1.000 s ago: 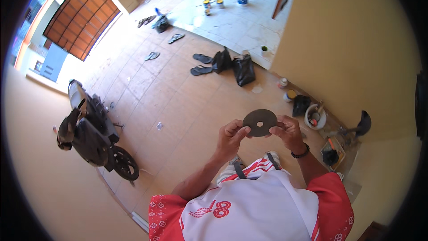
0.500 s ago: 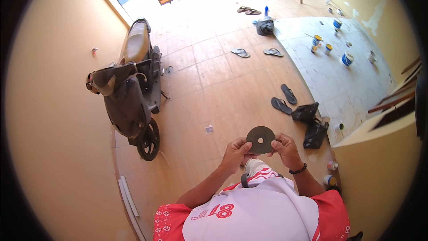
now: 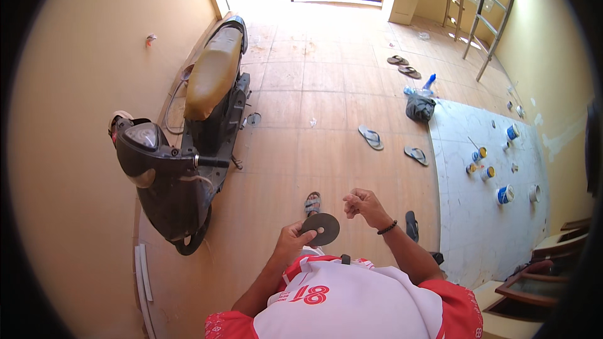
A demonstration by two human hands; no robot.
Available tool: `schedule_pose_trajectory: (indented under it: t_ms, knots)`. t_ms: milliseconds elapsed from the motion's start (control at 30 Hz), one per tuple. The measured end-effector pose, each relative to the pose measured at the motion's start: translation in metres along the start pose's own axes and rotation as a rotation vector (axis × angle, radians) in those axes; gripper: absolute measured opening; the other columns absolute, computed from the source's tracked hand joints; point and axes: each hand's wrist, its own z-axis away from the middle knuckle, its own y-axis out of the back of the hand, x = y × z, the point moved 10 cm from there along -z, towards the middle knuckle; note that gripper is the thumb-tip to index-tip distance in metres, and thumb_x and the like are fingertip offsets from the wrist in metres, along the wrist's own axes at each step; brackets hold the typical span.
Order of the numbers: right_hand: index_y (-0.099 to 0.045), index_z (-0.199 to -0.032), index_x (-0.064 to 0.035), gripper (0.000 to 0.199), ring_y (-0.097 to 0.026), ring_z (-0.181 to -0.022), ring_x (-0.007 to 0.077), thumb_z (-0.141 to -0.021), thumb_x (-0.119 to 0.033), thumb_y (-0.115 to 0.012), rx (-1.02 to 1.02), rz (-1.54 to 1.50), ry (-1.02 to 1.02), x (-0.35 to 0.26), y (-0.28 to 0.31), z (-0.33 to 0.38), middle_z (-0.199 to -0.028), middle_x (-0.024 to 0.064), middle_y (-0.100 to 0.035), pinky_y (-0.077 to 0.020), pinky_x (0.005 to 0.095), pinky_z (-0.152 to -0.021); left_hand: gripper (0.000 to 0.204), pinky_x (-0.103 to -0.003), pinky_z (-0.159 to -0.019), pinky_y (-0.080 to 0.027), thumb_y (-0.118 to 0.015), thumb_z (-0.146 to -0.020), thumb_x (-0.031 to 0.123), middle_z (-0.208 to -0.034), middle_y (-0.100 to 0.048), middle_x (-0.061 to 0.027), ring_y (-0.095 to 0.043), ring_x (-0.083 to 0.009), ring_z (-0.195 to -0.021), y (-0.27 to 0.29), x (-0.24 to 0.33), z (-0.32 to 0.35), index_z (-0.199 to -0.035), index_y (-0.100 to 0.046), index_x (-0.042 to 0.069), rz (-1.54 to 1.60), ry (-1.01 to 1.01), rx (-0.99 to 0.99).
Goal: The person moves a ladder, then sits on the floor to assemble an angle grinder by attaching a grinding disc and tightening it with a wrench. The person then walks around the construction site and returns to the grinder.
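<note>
A thin, dark round cutting disc (image 3: 328,223) with a hole in its middle is held in front of my body. My left hand (image 3: 289,242) grips it by the left side, thumb on top near the hole and fingers underneath. To the right of the disc and apart from it, my right hand (image 3: 369,208) is raised with its fingers curled in. I see nothing in that hand. A dark bead bracelet (image 3: 387,228) circles my right wrist. Beyond the disc a sandalled foot (image 3: 312,203) shows on the tiles.
A partly stripped motor scooter (image 3: 213,81) stands along the left wall. Several loose flip-flops (image 3: 370,138) and a black plastic bag (image 3: 420,108) lie on the tiles. Paint cans (image 3: 505,194) stand on the pale floor section at right. A ladder (image 3: 493,22) leans at the far right.
My right hand has let go of the disc and moved up and away. My left hand keeps the disc, now further left and lower. The view has shifted.
</note>
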Motion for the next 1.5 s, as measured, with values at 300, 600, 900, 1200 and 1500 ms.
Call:
schedule_pose_trajectory:
  t_ms: [300,600,900,1200,1500]
  knots:
    - [-0.054,-0.081,-0.003,0.007,-0.057,-0.046,0.021,-0.083,-0.009,-0.051,0.791,0.062,-0.503,0.125,0.334,-0.116,-0.063,0.0108,-0.056,-0.0425,0.0296,-0.035,0.014,-0.022,-0.064,-0.049,-0.067,-0.085,0.006,-0.084,-0.066,-0.0064,-0.06,-0.0091,-0.072,0.013,0.222,-0.255,-0.095,-0.064,-0.002,-0.099,-0.187,0.059]
    - [-0.053,-0.096,0.0063,0.037,-0.064,-0.078,0.0335,-0.092,-0.024,-0.034,0.896,-0.209,-0.913,0.223,0.517,-0.233,-0.083,0.0253,-0.061,-0.0487,0.051,-0.062,0.023,-0.032,-0.069,-0.058,-0.061,-0.083,-0.003,-0.096,-0.065,-0.0128,-0.066,-0.0193,-0.084,-0.037,0.331,-0.561,-0.106,-0.055,-0.004,-0.056,-0.13,-0.016]
    - [-0.055,-0.075,-0.001,0.011,-0.059,-0.05,0.0183,-0.081,-0.008,-0.061,0.598,0.364,-0.257,-0.228,0.589,-0.742,-0.064,0.0096,-0.06,-0.0453,0.0308,-0.04,0.03,-0.037,-0.072,-0.062,-0.054,-0.085,-0.008,-0.103,-0.061,-0.0126,-0.066,-0.0251,-0.089,-0.022,0.458,-0.783,-0.114,-0.049,-0.005,0.157,-0.124,0.092]
    - [-0.057,-0.07,0.0001,0.021,-0.063,-0.056,0.0173,-0.082,-0.015,-0.064,0.163,0.671,-0.226,-0.347,0.576,-1.07,-0.062,0.0082,-0.062,-0.0482,0.0278,-0.048,0.033,-0.037,-0.067,-0.061,-0.056,-0.085,-0.003,-0.102,-0.064,-0.0123,-0.066,-0.0238,-0.088,0.119,0.56,-1.055,-0.118,-0.053,-0.005,0.202,-0.063,0.26]
    - [-0.059,-0.069,0.0048,0.026,-0.063,-0.053,0.0253,-0.08,-0.018,-0.063,0.378,0.577,-0.644,-0.364,0.656,-1.174,-0.061,0.0157,-0.062,-0.0479,0.038,-0.047,0.031,-0.031,-0.069,-0.059,-0.063,-0.086,0.007,-0.1,-0.066,-0.0114,-0.067,-0.0201,-0.088,0.173,0.815,-1.308,-0.115,-0.056,-0.003,0.083,-0.187,0.071]
